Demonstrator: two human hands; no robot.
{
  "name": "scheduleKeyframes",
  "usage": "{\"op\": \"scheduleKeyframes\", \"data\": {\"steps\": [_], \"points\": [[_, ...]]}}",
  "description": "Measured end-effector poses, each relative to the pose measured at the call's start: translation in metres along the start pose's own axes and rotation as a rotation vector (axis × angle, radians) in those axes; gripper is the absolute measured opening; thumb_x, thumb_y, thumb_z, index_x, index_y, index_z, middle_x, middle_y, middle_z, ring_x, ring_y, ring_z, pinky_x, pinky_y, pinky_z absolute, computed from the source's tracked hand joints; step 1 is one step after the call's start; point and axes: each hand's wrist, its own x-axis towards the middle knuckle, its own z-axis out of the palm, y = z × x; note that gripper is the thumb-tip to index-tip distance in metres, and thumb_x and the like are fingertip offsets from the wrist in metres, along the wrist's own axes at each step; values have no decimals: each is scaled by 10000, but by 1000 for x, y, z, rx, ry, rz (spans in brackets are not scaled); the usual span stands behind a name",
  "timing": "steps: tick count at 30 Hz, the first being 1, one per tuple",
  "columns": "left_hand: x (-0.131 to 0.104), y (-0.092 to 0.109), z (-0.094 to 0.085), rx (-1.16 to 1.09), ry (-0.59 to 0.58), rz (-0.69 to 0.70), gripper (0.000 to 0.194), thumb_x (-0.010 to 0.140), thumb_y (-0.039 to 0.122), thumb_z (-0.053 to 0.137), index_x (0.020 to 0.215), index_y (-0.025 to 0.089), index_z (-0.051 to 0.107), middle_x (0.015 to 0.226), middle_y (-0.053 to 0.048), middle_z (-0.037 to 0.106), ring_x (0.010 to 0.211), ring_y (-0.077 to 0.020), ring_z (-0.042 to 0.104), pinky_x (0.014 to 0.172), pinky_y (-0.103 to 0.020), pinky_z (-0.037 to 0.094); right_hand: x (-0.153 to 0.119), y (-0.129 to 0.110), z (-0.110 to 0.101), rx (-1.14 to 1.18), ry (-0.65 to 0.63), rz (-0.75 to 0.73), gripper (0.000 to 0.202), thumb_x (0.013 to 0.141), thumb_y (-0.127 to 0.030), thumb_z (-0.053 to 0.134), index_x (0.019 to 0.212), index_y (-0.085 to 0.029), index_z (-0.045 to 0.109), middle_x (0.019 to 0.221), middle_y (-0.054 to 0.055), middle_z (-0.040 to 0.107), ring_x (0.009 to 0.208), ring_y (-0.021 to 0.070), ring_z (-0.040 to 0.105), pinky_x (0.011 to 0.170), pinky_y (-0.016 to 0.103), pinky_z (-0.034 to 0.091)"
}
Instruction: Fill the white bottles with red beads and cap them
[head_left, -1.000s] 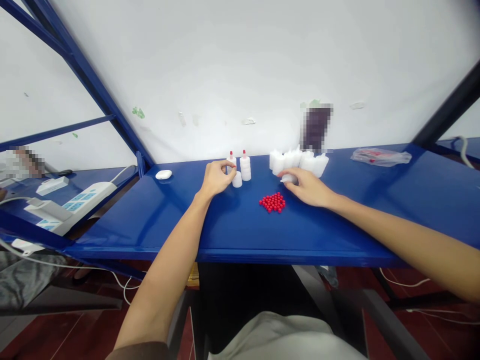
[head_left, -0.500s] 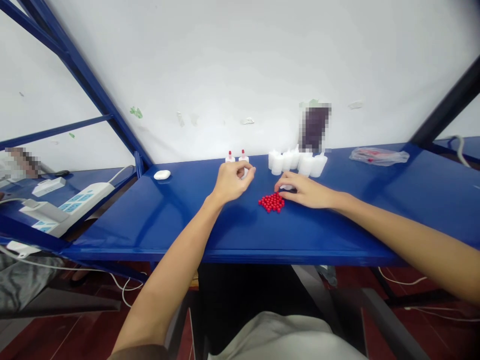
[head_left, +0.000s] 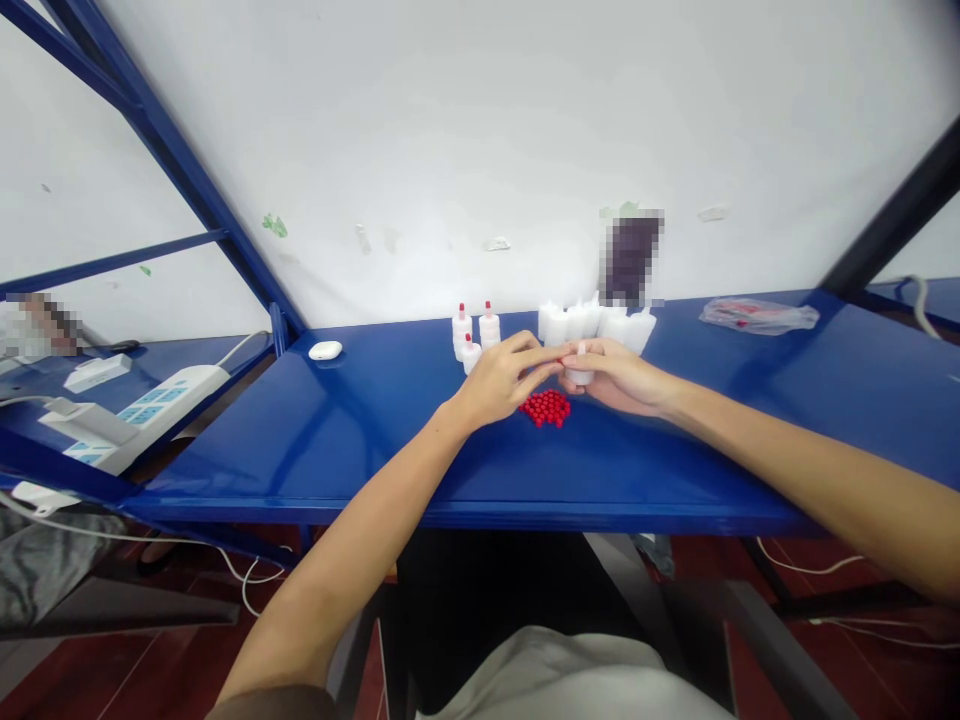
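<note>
My right hand point(head_left: 619, 375) is closed around a small white dropper bottle point(head_left: 580, 376), its pale nozzle pointing up. My left hand point(head_left: 510, 378) reaches across to it, fingertips pinched beside the right thumb. A speck of red, a small cap point(head_left: 561, 361), shows between the fingertips, mostly hidden. Just below both hands lies a pile of small red caps point(head_left: 546, 408) on the blue table. Behind my left hand stand three white bottles point(head_left: 462, 335) with red tips, upright. Several white bottles without red tips point(head_left: 574, 320) are grouped behind my right hand.
A white earbud case point(head_left: 325, 350) lies on the blue table point(head_left: 337, 440) at left. At back right is a clear plastic bag point(head_left: 759, 313) with red bits inside. A power strip point(head_left: 150, 410) sits beyond the blue frame at left; a white wall rises behind.
My left hand has left a red-tipped bottle standing with the other two and moved right to meet my right hand. My right hand has lifted off the red caps, turning the white bottle upright.
</note>
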Motion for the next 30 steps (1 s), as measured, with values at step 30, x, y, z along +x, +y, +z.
{"op": "scheduleKeyframes", "data": {"steps": [30], "points": [[-2,13,15,-64,-14,-105,100,950,200,559,993,184,648,684,29,622,573,-79,524,597,-210,422,-9,1,9,-509,-3,-275,245,994,-426,453,1068,-208,539,1047,66,589,968,218,557,865,350,468]]}}
